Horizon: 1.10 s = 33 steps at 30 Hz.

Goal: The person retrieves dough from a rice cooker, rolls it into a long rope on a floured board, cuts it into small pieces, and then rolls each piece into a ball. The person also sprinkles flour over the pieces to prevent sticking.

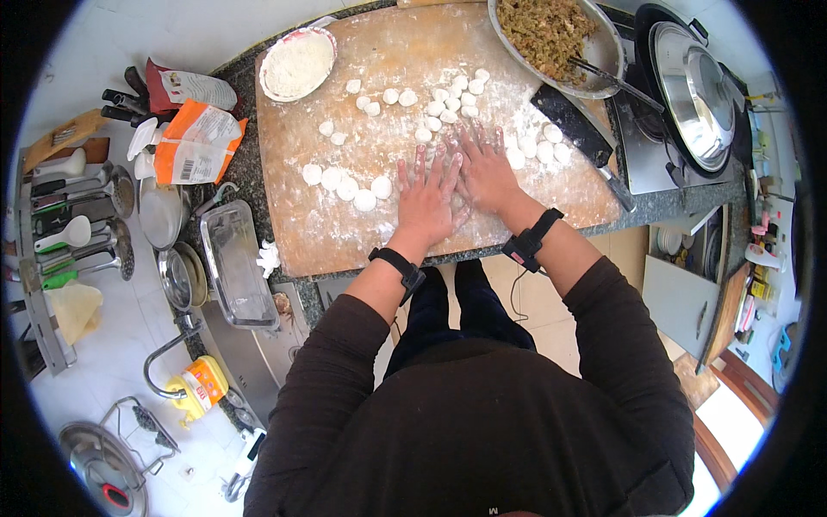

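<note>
Both hands lie palm down, side by side, on a floured wooden board (303, 239). My left hand (428, 197) has its fingers spread, and my right hand (484, 167) rests just beside it, reaching farther up the board. Whether anything lies under the palms is hidden. Small pieces of white dough (450, 103) are scattered beyond the fingers. Flattened dough rounds (347, 189) form a curved row left of my left hand, and more dough pieces (544, 152) sit to the right of my right hand. A bowl of flour (297, 64) stands at the board's upper left.
A metal bowl of chopped filling (549, 32) with chopsticks stands at the upper right. A cleaver (581, 126) lies on the board's right side. Beyond are a lidded wok (694, 97) and stove. Left are an orange-and-white bag (199, 143), a clear rectangular tray (239, 262) and a sink.
</note>
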Each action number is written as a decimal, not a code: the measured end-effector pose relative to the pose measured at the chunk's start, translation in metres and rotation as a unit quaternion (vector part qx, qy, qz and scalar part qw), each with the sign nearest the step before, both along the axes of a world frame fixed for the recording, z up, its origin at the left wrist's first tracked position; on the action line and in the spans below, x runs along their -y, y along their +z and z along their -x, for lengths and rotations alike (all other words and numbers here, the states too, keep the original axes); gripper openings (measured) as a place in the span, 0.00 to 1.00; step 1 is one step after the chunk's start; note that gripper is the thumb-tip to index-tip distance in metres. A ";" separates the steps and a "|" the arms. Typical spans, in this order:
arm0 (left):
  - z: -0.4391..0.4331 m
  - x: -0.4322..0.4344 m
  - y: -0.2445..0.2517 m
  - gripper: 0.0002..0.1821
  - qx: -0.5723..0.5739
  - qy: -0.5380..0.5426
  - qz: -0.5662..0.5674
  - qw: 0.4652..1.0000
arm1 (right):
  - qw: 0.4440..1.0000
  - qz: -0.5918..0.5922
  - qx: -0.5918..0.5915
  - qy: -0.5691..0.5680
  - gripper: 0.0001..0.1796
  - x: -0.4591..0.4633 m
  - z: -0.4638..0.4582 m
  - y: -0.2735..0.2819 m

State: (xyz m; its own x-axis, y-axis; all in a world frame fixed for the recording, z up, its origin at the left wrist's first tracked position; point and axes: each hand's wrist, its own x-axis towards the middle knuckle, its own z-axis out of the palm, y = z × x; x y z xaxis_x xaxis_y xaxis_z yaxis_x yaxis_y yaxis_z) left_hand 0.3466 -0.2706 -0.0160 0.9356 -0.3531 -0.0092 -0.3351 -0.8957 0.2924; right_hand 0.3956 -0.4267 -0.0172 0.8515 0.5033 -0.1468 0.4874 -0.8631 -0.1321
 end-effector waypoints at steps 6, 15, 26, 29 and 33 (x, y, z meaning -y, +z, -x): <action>-0.001 -0.004 0.001 0.43 -0.023 -0.021 -0.012 0.999 | 0.999 -0.027 0.028 -0.006 0.34 0.001 0.002 0.000; -0.020 -0.067 0.005 0.34 0.050 0.134 -0.086 0.986 | 0.981 -0.041 0.158 -0.107 0.27 0.044 -0.040 0.005; -0.058 -0.023 0.018 0.17 0.000 0.124 -0.003 0.992 | 0.975 -0.072 -0.108 -0.181 0.22 0.007 -0.063 0.033; -0.026 -0.036 0.022 0.18 -0.058 0.084 -0.034 0.994 | 0.957 -0.086 -0.249 -0.122 0.26 0.022 -0.041 0.034; 0.003 -0.041 0.032 0.18 -0.068 0.072 -0.039 0.994 | 0.945 -0.068 -0.292 -0.128 0.28 0.033 -0.025 0.043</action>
